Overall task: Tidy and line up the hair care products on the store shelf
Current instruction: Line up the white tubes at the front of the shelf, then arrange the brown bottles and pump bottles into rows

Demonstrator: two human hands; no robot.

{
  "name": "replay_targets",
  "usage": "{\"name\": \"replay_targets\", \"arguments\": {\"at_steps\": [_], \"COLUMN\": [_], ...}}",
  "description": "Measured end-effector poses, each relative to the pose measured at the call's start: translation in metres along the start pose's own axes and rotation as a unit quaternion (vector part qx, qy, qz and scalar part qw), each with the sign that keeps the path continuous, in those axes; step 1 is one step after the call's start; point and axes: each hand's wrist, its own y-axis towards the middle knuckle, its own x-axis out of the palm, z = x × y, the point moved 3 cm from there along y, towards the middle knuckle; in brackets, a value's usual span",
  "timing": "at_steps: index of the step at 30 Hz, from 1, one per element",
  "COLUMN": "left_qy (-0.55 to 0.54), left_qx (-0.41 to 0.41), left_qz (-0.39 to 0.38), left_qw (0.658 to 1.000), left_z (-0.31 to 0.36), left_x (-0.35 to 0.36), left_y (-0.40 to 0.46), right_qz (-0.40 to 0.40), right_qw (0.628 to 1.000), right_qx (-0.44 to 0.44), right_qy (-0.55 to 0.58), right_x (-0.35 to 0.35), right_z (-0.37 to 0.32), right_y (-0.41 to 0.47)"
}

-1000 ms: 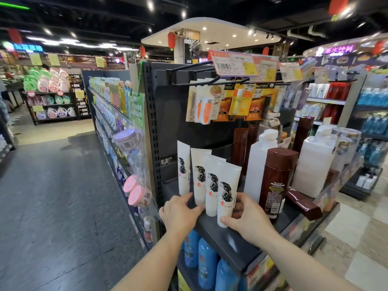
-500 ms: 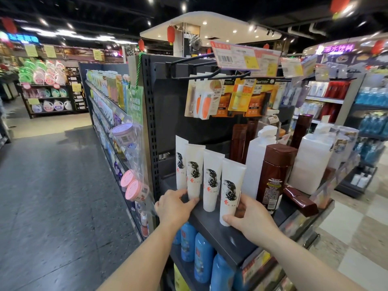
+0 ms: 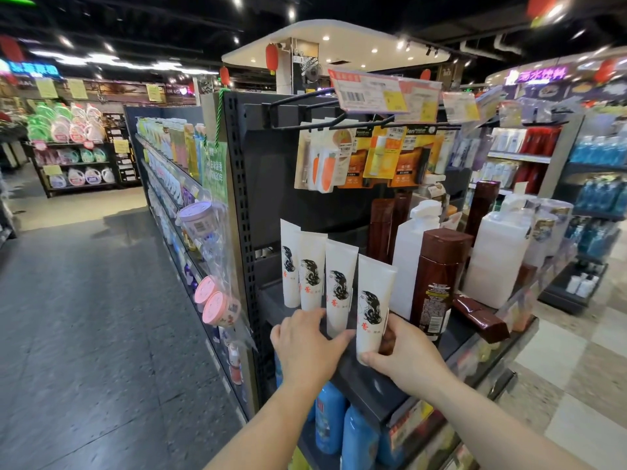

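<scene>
Nearest the camera, two bare hands reached onto the dark grey metal shelf (image 3: 369, 385). The right hand (image 3: 403, 354) was curled around the lower end of the front white plastic tube printed with a black-haired head (image 3: 373, 300), thumb across its base and fingers wrapped behind it. The left hand (image 3: 305, 340) lay flat and mostly open, fingertips (image 3: 346, 335) touching the bottom of the second white tube (image 3: 339, 283) without gripping it. Four such tubes stood upright in a staggered row running back toward the upright post; the other two (image 3: 310, 276) (image 3: 288, 262) stood behind. Just right of the tubes stood one brown plastic bottle with a square cap (image 3: 437, 279), and one similar brown bottle lying on its side (image 3: 480, 317). Behind were two tall white pump bottles (image 3: 412, 256) (image 3: 495, 256). Below the shelf stood at least three blue bottles (image 3: 356, 439).
</scene>
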Motion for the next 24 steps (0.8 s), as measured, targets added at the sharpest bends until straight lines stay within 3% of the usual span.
{"name": "replay_targets", "arguments": {"at_steps": [15, 19, 24], "left_qy": [-0.038, -0.093, -0.151], "left_qx": [-0.029, -0.037, 0.013], "left_qz": [0.016, 0.085, 0.180], "left_qw": [0.999, 0.991, 0.972], "left_z": [-0.006, -0.001, 0.035], "left_x": [-0.003, -0.018, -0.039], "left_y": [-0.008, -0.015, -0.039], "right_qz": [-0.011, 0.008, 0.044], "right_qw": [0.999, 0.997, 0.995], "right_qx": [0.012, -0.010, -0.064], "right_qy": [0.049, 0.082, 0.067], "right_x": [0.001, -0.012, -0.031], "right_z": [0.000, -0.004, -0.002], "right_y": [-0.003, -0.009, -0.021]}}
